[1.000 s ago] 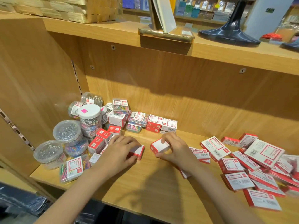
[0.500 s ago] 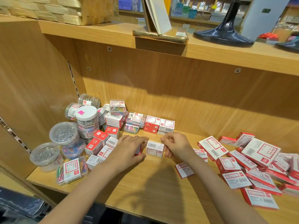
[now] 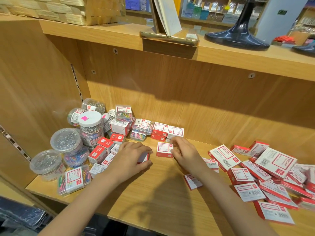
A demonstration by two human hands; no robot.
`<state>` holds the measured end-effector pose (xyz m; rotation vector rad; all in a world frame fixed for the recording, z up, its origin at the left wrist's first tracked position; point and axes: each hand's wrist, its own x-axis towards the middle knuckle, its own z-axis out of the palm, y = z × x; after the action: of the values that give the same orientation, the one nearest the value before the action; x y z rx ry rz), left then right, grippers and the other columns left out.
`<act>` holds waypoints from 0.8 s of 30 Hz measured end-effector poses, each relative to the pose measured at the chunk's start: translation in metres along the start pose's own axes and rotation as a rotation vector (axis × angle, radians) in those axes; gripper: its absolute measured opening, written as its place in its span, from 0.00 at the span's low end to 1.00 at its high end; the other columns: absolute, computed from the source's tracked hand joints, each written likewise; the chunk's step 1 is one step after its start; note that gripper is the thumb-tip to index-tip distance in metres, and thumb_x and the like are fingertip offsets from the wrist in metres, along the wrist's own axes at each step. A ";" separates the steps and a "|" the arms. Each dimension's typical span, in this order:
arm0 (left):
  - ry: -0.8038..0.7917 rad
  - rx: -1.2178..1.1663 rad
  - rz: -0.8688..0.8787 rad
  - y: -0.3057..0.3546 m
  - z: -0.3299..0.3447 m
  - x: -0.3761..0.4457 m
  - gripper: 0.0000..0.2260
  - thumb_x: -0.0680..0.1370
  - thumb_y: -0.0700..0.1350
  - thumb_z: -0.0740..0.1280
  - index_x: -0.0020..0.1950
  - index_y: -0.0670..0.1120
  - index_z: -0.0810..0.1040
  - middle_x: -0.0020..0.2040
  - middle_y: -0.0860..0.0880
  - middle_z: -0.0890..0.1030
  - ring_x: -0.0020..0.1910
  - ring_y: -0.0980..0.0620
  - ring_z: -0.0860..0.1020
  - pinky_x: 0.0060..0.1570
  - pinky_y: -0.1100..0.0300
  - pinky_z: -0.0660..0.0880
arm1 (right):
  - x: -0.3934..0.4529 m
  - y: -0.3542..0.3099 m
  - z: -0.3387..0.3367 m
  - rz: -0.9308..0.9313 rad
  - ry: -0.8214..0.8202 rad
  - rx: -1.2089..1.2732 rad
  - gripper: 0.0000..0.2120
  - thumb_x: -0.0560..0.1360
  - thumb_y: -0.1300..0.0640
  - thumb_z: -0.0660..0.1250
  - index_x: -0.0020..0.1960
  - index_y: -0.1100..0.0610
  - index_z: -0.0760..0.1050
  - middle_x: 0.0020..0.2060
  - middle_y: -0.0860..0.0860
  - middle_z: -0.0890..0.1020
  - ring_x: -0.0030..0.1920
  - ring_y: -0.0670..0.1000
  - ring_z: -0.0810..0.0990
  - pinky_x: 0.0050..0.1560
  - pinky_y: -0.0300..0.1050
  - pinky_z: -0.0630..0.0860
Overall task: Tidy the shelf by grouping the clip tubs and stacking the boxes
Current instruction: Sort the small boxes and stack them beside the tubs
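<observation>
Wood-grain shelf point(image 3: 153, 198) boards, smooth and honey-coloured, lie under my arms. My left hand point(image 3: 131, 159) curls over a small red-and-white cardboard box point(image 3: 144, 158), gripping it. My right hand point(image 3: 185, 153) pinches the edge of another squat box point(image 3: 164, 149) standing on the board. Left of these crowd round clear plastic clip tubs point(image 3: 65, 140) of glinting wire; flat boxes point(image 3: 272, 176) sprawl loosely at right.

Your left hand point(image 3: 132, 156) covers a small red box point(image 3: 143, 157) on the shelf point(image 3: 153, 201). Your right hand point(image 3: 185, 151) pinches another box point(image 3: 164, 149) by its side. Clip tubs point(image 3: 65, 139) sit at the left. Flat boxes point(image 3: 272, 167) lie scattered at the right.
</observation>
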<state>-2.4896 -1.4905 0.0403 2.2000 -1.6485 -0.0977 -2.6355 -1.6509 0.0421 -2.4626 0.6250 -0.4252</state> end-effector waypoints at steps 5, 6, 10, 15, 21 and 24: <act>-0.011 0.005 -0.020 -0.005 -0.002 -0.005 0.33 0.67 0.68 0.48 0.61 0.53 0.75 0.57 0.55 0.76 0.58 0.52 0.70 0.59 0.58 0.60 | -0.002 -0.002 0.006 -0.046 -0.032 -0.035 0.14 0.70 0.58 0.72 0.51 0.54 0.69 0.44 0.41 0.67 0.37 0.39 0.69 0.41 0.32 0.65; -0.020 0.013 -0.022 -0.005 -0.003 -0.005 0.34 0.66 0.69 0.47 0.62 0.53 0.74 0.58 0.55 0.76 0.59 0.53 0.70 0.59 0.58 0.59 | -0.001 -0.002 0.006 -0.042 -0.029 -0.045 0.14 0.70 0.59 0.72 0.49 0.53 0.68 0.41 0.40 0.68 0.36 0.40 0.69 0.41 0.34 0.65; -0.022 0.019 -0.027 -0.005 -0.006 -0.006 0.30 0.69 0.67 0.51 0.62 0.53 0.74 0.58 0.56 0.75 0.58 0.53 0.69 0.59 0.59 0.59 | 0.001 -0.004 -0.001 -0.006 0.041 0.123 0.13 0.68 0.64 0.72 0.45 0.54 0.70 0.34 0.43 0.72 0.31 0.41 0.72 0.36 0.29 0.67; -0.004 -0.025 -0.035 -0.006 -0.005 -0.006 0.31 0.67 0.66 0.47 0.61 0.54 0.74 0.57 0.56 0.75 0.58 0.53 0.70 0.58 0.59 0.60 | 0.006 -0.012 -0.036 0.082 0.057 0.390 0.13 0.70 0.68 0.70 0.43 0.52 0.71 0.36 0.48 0.75 0.30 0.39 0.73 0.35 0.29 0.70; 0.061 -0.040 -0.019 0.008 -0.006 0.010 0.26 0.73 0.60 0.51 0.62 0.47 0.75 0.60 0.50 0.75 0.60 0.48 0.72 0.58 0.55 0.63 | -0.010 0.014 -0.049 0.260 -0.100 0.221 0.12 0.71 0.66 0.69 0.46 0.52 0.72 0.34 0.53 0.77 0.26 0.49 0.74 0.26 0.44 0.72; 0.062 -0.033 -0.015 0.016 -0.005 0.020 0.32 0.71 0.60 0.46 0.62 0.45 0.76 0.67 0.47 0.71 0.63 0.46 0.71 0.60 0.50 0.66 | -0.011 0.021 -0.044 0.191 -0.062 0.181 0.19 0.70 0.67 0.69 0.55 0.53 0.69 0.37 0.45 0.75 0.30 0.41 0.73 0.31 0.36 0.73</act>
<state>-2.4966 -1.5118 0.0543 2.1694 -1.5864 -0.0599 -2.6707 -1.6801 0.0626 -2.2129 0.7535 -0.3144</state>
